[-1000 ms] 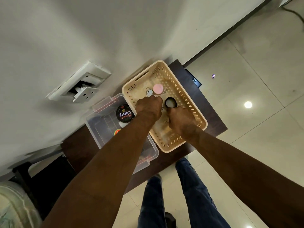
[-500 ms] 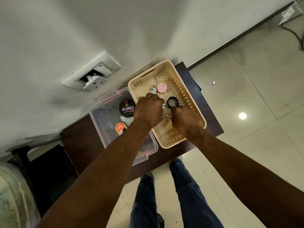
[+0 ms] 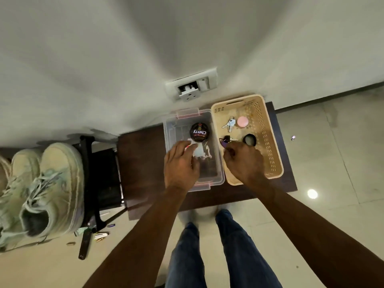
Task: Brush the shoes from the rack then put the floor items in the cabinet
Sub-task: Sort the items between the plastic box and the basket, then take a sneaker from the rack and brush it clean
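Note:
My left hand (image 3: 180,165) lies over the clear plastic box (image 3: 169,129), its fingers loosely stretched onto a white item (image 3: 200,151). A black Cherry polish tin (image 3: 200,132) sits in that box. My right hand (image 3: 243,163) is inside the beige basket (image 3: 274,154), fingertips pinching a purple key fob (image 3: 224,142). Both containers stand on a dark brown cabinet top (image 3: 141,163). Pale sneakers (image 3: 52,183) rest on a black rack (image 3: 97,173) at the left. Small loose items (image 3: 100,235) lie on the floor by the rack's foot.
The basket also holds a key bunch (image 3: 229,123), a pink round lid (image 3: 242,121) and a black round pot (image 3: 249,139). A wall socket (image 3: 191,88) is above the box. A tiny object (image 3: 293,138) lies on the tiles at right. My legs stand close to the cabinet.
My left hand has left the basket and moved over the clear box. The view swung left, bringing the sneakers and rack into sight. My right hand stays in the basket.

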